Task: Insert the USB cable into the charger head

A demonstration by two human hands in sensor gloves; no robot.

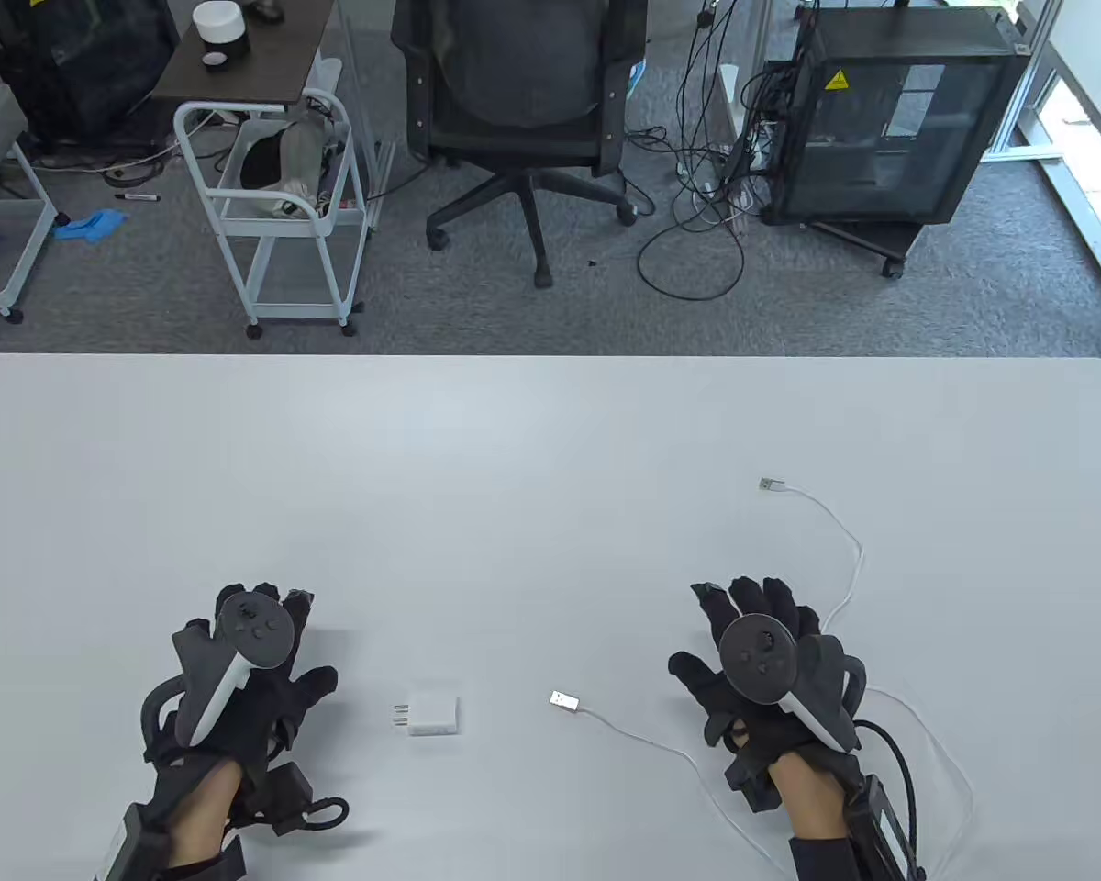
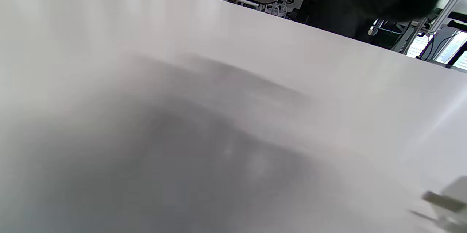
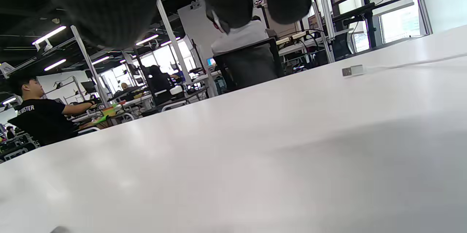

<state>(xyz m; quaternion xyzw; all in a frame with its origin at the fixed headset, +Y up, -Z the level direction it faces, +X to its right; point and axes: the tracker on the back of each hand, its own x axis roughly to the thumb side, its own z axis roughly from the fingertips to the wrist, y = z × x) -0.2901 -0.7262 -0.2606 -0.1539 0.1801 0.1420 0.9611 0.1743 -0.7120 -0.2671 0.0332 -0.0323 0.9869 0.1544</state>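
Observation:
A white charger head (image 1: 433, 718) lies flat on the white table (image 1: 514, 477), prongs pointing left; it shows blurred at the bottom right of the left wrist view (image 2: 450, 198). A white USB cable (image 1: 851, 569) lies on the table. One plug (image 1: 564, 701) rests between the charger and my right hand. The other plug (image 1: 771, 484) lies farther out and shows in the right wrist view (image 3: 352, 71). My left hand (image 1: 266, 642) rests on the table left of the charger, fingers spread, empty. My right hand (image 1: 743, 633) rests inside the cable's loop, fingers spread, empty.
The cable runs around the right hand's right side and wrist toward the near edge. Beyond the table's far edge (image 1: 550, 356) stand a black office chair (image 1: 518, 101), a white cart (image 1: 275, 184) and a black cabinet (image 1: 881, 128) on the floor.

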